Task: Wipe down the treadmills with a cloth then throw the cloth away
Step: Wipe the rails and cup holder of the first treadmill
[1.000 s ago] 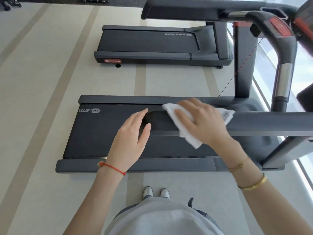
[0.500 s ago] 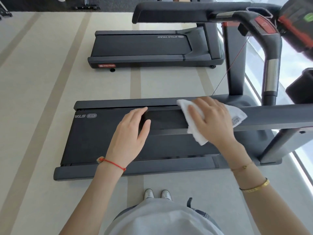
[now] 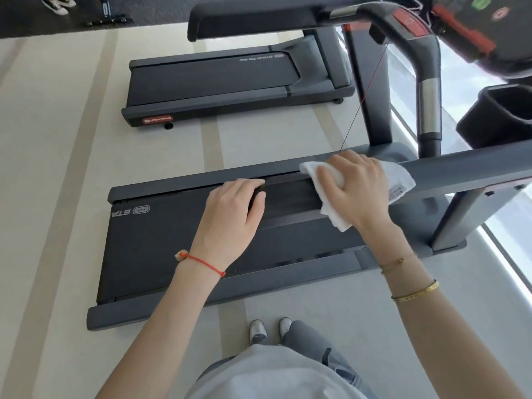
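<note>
I stand beside the near treadmill (image 3: 161, 249), facing its grey side handrail (image 3: 460, 171). My left hand (image 3: 230, 217) grips the rail's free end, fingers curled over the top. My right hand (image 3: 357, 185) holds a white cloth (image 3: 400, 180) wrapped over the rail a little to the right, fingers curled round it. Folds of the cloth hang below the rail and stick out on both sides of that hand. A second treadmill (image 3: 218, 79) stands parallel beyond the first.
The near treadmill's far handrail (image 3: 259, 18), console (image 3: 475, 30) and cup holder (image 3: 501, 116) rise at the upper right, with a red safety cord (image 3: 365, 93) hanging down. A window (image 3: 512, 231) runs along the right. Another person's shoes (image 3: 57, 4) show at top left.
My right hand has slid the cloth to the right along the handrail, away from my left hand. The left hand has kept its hold on the rail's end.
</note>
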